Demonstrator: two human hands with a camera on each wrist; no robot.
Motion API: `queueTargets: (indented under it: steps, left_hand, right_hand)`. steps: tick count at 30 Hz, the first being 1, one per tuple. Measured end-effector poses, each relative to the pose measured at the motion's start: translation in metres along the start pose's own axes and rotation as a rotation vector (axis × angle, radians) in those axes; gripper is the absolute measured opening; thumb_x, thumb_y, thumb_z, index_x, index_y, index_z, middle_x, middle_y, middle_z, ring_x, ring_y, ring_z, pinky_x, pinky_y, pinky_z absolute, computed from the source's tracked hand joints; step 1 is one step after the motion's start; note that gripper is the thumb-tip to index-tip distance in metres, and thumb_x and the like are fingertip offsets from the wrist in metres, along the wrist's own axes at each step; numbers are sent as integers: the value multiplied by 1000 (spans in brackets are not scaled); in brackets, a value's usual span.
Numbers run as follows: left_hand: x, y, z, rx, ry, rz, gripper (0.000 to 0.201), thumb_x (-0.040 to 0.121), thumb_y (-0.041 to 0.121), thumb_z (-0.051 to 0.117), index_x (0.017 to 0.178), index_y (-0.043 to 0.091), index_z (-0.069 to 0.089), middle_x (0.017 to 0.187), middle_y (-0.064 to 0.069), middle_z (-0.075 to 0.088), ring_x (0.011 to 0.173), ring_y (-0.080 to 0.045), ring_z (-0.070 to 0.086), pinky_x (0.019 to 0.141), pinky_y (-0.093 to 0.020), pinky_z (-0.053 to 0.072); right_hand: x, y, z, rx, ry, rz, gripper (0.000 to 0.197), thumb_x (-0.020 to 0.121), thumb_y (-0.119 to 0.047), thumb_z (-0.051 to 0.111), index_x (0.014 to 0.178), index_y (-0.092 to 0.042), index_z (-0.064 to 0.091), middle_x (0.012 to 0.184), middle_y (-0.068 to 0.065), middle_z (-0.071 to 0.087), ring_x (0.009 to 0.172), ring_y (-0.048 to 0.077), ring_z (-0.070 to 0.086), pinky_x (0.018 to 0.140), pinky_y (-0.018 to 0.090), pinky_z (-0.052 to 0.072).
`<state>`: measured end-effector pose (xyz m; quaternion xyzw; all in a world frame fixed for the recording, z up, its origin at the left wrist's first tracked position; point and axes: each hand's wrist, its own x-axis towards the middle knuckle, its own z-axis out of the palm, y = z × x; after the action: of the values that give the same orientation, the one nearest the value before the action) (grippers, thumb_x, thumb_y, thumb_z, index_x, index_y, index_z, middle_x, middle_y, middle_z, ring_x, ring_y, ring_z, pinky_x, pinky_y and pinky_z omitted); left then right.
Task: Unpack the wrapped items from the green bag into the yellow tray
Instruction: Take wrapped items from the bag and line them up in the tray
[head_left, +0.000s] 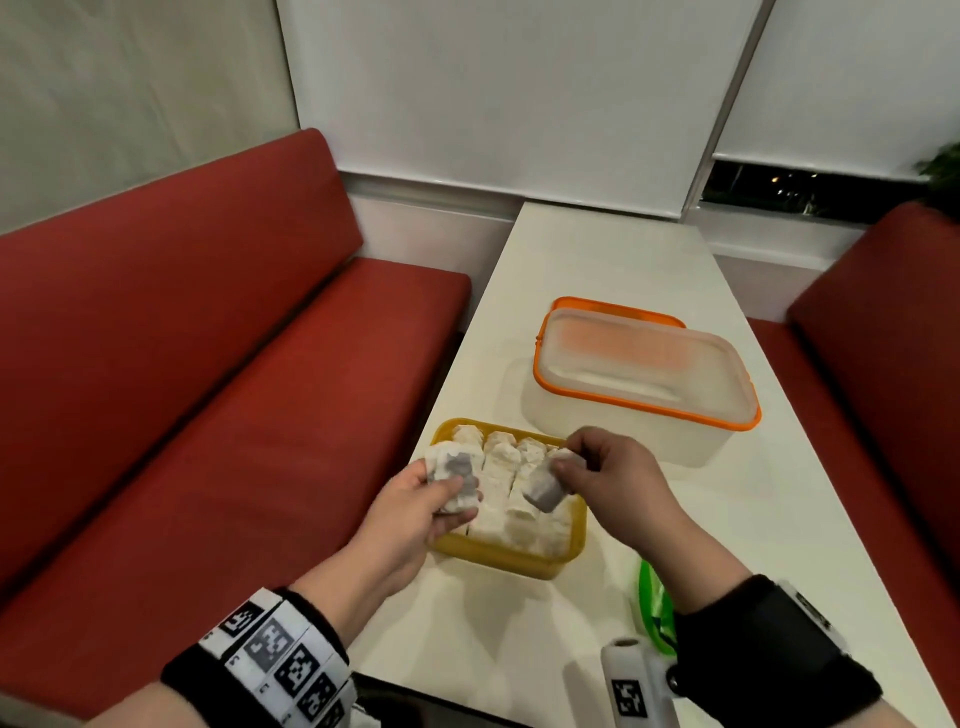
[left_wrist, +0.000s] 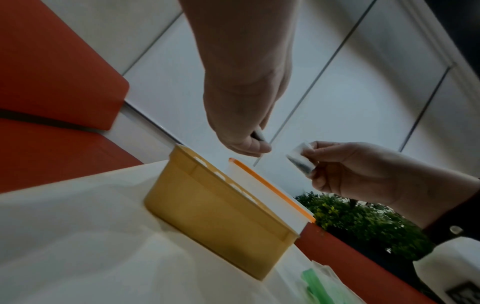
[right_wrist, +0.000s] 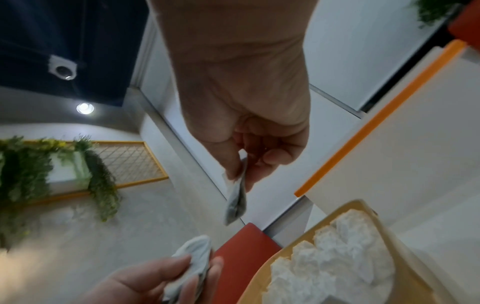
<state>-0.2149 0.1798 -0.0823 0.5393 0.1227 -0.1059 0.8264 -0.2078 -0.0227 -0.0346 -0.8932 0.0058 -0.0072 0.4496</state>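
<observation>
Placing step judged underway: one wrapped item (head_left: 456, 477) is gripped by the left hand (head_left: 415, 512), another wrapped packet (head_left: 546, 488) pinched by the right hand (head_left: 613, 478), over the nearly full yellow tray (head_left: 498, 558); a free gap, perhaps at 3 o'clock, is needed next.

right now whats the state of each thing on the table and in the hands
yellow tray: open, packed with white wrapped items
left hand: grips a wrapped item over the tray's left edge
right hand: pinches a small packet above the tray
clear box: orange-rimmed lid set loosely on top, askew
green bag: lying on the table, mostly hidden by the right wrist
</observation>
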Motion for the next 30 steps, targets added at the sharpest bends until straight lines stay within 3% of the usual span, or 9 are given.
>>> queueTargets:
  steps: [6,8,11,17,20,24,27,30]
  left_hand:
    - [-2,6,-28,-30,115,28,16,96,0,44,100,4,59,93,-16,65,82,-23,65,62,-24,59]
    - [-5,5,-35,-20,119,25,16,96,0,45,101,4,59,94,-17,65,83,-23,65,64,-25,59]
    - [-9,4,-44,-21,136,18,15,95,1,46,102,4,59,97,-19,64,85,-24,65,63,-26,58]
    - [-12,3,-54,-50,125,2,15,96,0,45,102,2,58,98,-20,65,84,-25,66,66,-28,58]
    - [-13,4,-56,-98,113,-18,21,96,1,40,106,-4,57,100,-24,63,87,-29,65,67,-32,59]
    - [-13,8,-58,-100,67,-40,23,97,-1,36,105,-4,58,96,-20,66,85,-25,65,66,-30,60]
    - [-13,9,-56,-57,37,-51,22,97,-2,38,100,0,60,94,-15,67,86,-22,64,67,-28,59]
    - [-11,9,-54,-18,20,-66,21,97,-2,41,102,2,61,100,-17,67,89,-23,65,68,-27,59]
  right_hand:
    - [17,-9,31,-229,-198,-49,15,83,-11,58,71,-20,59,65,-9,53,60,5,46,51,19,34]
    - [24,-10,45,-295,-255,-66,19,82,-10,56,69,-24,56,72,-8,56,69,10,51,54,21,36]
    - [30,-12,67,-389,-322,-110,14,83,-11,52,82,-18,64,81,-4,59,78,15,53,62,25,40]
    - [45,-15,104,-488,-480,-114,10,86,-13,58,91,-18,65,85,0,60,80,17,54,63,22,39]
    - [47,-12,119,-568,-535,-89,23,84,-9,59,105,-19,65,95,1,62,86,19,56,72,24,44]
    - [45,-8,128,-649,-522,-131,35,90,-9,50,121,-22,58,113,4,61,102,24,59,90,29,47]
    - [45,-12,124,-734,-442,-234,32,86,-15,58,118,-19,57,114,6,56,100,25,58,85,32,48]
    - [46,-24,113,-458,-246,-205,23,85,-27,63,105,-18,60,106,1,57,89,18,57,75,27,43]
